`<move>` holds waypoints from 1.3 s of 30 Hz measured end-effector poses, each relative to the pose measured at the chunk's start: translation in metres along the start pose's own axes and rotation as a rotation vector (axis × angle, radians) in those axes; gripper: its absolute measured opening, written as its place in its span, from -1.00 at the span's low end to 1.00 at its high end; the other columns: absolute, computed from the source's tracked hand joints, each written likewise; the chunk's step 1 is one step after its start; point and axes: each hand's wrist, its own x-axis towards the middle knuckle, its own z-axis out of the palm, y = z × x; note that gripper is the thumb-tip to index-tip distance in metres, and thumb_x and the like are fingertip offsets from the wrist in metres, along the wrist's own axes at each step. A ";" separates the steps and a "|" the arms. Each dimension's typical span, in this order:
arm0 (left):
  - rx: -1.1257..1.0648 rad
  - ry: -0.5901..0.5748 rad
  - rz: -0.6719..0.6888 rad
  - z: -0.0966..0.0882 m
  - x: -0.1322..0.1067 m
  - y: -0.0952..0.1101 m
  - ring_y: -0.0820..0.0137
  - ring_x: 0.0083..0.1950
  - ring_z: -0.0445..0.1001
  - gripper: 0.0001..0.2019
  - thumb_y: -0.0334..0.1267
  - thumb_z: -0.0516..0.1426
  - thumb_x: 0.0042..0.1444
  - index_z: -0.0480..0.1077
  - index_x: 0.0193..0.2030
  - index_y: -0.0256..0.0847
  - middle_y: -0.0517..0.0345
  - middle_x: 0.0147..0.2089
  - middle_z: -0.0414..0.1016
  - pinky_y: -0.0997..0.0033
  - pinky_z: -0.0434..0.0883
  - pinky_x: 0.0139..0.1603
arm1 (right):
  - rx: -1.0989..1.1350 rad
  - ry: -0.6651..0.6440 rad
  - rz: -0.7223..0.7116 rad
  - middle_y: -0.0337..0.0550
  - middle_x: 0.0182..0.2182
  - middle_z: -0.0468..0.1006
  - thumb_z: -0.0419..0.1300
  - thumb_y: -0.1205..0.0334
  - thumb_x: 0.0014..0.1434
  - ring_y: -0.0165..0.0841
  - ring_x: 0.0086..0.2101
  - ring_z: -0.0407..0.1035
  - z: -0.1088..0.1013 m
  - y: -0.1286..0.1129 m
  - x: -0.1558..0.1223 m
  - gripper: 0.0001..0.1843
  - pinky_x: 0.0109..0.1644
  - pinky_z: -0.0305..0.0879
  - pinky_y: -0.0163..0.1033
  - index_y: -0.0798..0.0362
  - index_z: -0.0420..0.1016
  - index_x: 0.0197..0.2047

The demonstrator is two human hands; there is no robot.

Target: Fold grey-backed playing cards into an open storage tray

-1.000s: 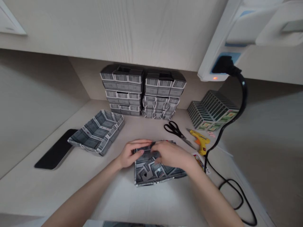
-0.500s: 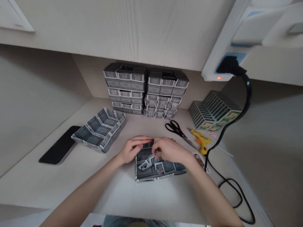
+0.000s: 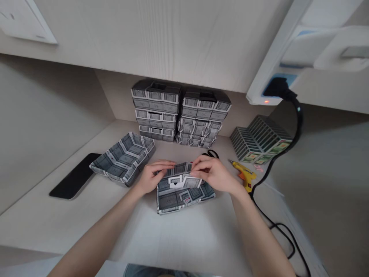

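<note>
A shallow tray made of grey-patterned playing cards lies on the desk in front of me. My left hand grips its back left edge, thumb on the near side and fingers along the rim. Between the thumb and fingers of my right hand is a folded playing-card piece with white edges and a cut-out at its left end. It is held up over the tray, close to the back wall. A loose-looking card piece with a red mark shows on the tray's floor.
Left stands another card tray beside a black phone. Stacked card boxes line the back. To the right are scissors, mostly hidden, a yellow glue gun, green-striped card blocks and a black cable.
My right hand has raised the folded card piece from the tray's floor toward the back wall. The tray has shifted left and turned slightly, and my left hand has moved left with it.
</note>
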 end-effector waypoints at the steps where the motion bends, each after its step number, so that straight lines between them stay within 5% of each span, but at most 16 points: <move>1: 0.006 -0.004 -0.009 0.000 0.000 0.001 0.32 -0.02 0.42 -0.75 -0.37 0.00 0.10 0.49 -0.19 -0.20 0.04 -0.08 0.50 0.23 0.33 0.04 | -0.005 0.005 -0.009 -0.17 -0.34 0.45 0.14 0.20 0.08 -0.42 -0.33 0.33 0.000 0.000 0.000 -0.84 -0.26 0.23 -0.31 0.05 0.52 -0.42; 7: 0.003 0.006 -0.050 0.002 -0.002 0.000 0.32 -0.04 0.43 -0.77 -0.35 0.01 0.11 0.49 -0.21 -0.21 0.03 -0.08 0.49 0.28 0.34 0.02 | -0.073 0.095 0.055 -0.19 -0.42 0.47 0.11 0.18 0.09 -0.42 -0.39 0.33 -0.002 0.001 0.002 -0.82 -0.32 0.22 -0.32 0.07 0.46 -0.43; 14: -0.014 0.000 -0.087 0.003 -0.002 0.000 0.32 -0.03 0.42 -0.76 -0.33 0.00 0.12 0.49 -0.21 -0.21 0.04 -0.07 0.49 0.27 0.33 0.03 | 0.211 0.300 0.197 -0.35 -0.61 0.34 0.08 0.13 0.08 -0.50 -0.67 0.21 -0.010 0.012 0.002 -0.79 -0.62 0.15 -0.40 0.02 0.33 -0.22; 22: -0.015 0.004 -0.084 0.003 -0.002 0.000 0.32 -0.03 0.43 -0.77 -0.31 0.01 0.12 0.50 -0.22 -0.20 0.03 -0.08 0.49 0.28 0.34 0.01 | 0.092 0.446 0.123 -0.10 -0.16 0.41 0.14 0.29 -0.02 -0.40 -0.35 0.40 -0.012 0.025 0.005 -0.58 -0.35 0.35 -0.31 0.01 0.39 -0.03; 29: -0.030 0.004 -0.096 0.004 -0.001 0.001 0.32 -0.02 0.42 -0.77 -0.30 0.01 0.12 0.50 -0.22 -0.19 0.04 -0.07 0.49 0.28 0.33 0.03 | -0.333 0.489 0.062 -0.18 -0.46 0.42 0.21 0.17 -0.01 -0.34 -0.36 0.32 -0.013 0.025 0.003 -0.89 -0.28 0.25 -0.25 -0.01 0.54 -0.43; 34: -0.023 0.001 -0.107 0.004 -0.001 0.002 0.32 -0.03 0.43 -0.76 -0.29 0.01 0.12 0.50 -0.24 -0.20 0.04 -0.07 0.49 0.28 0.33 0.03 | -0.409 0.406 -0.045 -0.08 -0.25 0.36 0.05 0.18 0.14 -0.31 -0.21 0.29 -0.008 0.019 0.006 -0.83 -0.15 0.21 -0.23 0.07 0.40 -0.30; 39: -0.026 0.001 -0.103 0.005 -0.001 0.001 0.32 -0.03 0.43 -0.76 -0.30 0.00 0.12 0.50 -0.23 -0.20 0.02 -0.07 0.49 0.28 0.33 0.02 | -0.578 0.186 0.065 -0.12 -0.29 0.40 -0.02 0.22 0.19 -0.33 -0.29 0.32 -0.003 0.016 0.005 -0.85 -0.27 0.17 -0.29 0.05 0.32 -0.25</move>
